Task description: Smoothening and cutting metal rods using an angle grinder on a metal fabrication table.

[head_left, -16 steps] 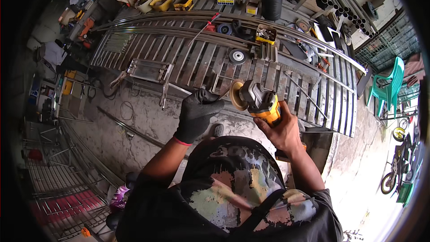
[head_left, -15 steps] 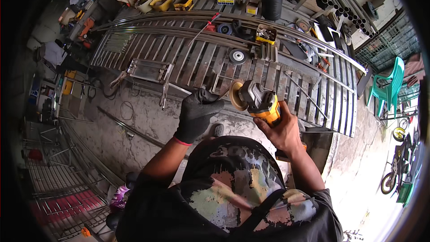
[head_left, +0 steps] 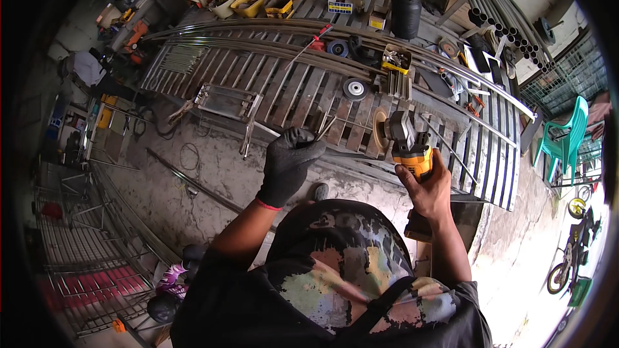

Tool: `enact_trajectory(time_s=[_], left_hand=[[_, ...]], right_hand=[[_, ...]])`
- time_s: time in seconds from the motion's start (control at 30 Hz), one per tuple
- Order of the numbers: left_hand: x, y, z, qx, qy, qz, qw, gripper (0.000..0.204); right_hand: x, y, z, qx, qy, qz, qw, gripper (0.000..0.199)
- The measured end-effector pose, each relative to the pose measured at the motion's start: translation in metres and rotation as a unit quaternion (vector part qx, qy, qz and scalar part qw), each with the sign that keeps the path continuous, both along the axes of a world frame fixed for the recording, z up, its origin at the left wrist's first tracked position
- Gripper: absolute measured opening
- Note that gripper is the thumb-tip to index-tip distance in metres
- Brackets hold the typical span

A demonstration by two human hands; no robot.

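Observation:
My left hand (head_left: 290,158), in a dark glove with a red cuff, is closed in a pinch on a thin metal rod (head_left: 327,127) that points up and to the right. Bare, my right hand (head_left: 427,187) grips a yellow and black angle grinder (head_left: 412,154) by its body. The tan disc (head_left: 380,130) on the grinder faces left, apart from the rod. Both hands are over the near edge of a slatted metal workbench (head_left: 293,100). On its slats, beyond the disc, lies a loose round wheel (head_left: 355,89).
Long metal bars (head_left: 258,29) run along the bench's far side. A yellow box of small parts (head_left: 396,59) stands among them. A metal frame (head_left: 222,102) sits at the bench's left front. Pipes (head_left: 509,32) are stacked at upper right, above a green chair (head_left: 562,135).
The grinder has moved right, away from the rod, so a gap now separates the disc from it. My left hand still holds the rod. The whole view has shifted slightly.

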State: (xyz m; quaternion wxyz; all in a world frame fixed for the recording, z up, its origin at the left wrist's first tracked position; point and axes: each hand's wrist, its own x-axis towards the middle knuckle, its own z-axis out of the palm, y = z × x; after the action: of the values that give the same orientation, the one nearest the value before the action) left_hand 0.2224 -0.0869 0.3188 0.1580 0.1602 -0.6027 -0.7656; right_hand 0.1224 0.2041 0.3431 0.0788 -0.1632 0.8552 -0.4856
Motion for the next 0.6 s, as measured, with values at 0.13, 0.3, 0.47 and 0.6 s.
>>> enact_trajectory(time_s=[0.13,0.3,0.47,0.6], left_hand=[[-0.003,-0.005,-0.001,-0.062,-0.008,-0.008,0.998,0.005],[-0.006,-0.006,0.004,-0.044,-0.052,-0.032,0.997,0.007],[-0.011,-0.005,0.004,-0.04,-0.072,-0.034,0.996,0.011],[-0.015,-0.007,-0.003,0.014,-0.079,-0.041,0.996,0.012]], right_hand=[[0.002,-0.001,-0.002,-0.014,-0.006,-0.008,1.0,0.056],[0.004,-0.003,-0.004,-0.01,-0.012,0.001,1.0,0.057],[0.006,-0.009,0.003,0.021,-0.009,-0.003,1.0,0.059],[0.005,-0.011,0.002,0.0,-0.02,-0.002,1.0,0.06]])
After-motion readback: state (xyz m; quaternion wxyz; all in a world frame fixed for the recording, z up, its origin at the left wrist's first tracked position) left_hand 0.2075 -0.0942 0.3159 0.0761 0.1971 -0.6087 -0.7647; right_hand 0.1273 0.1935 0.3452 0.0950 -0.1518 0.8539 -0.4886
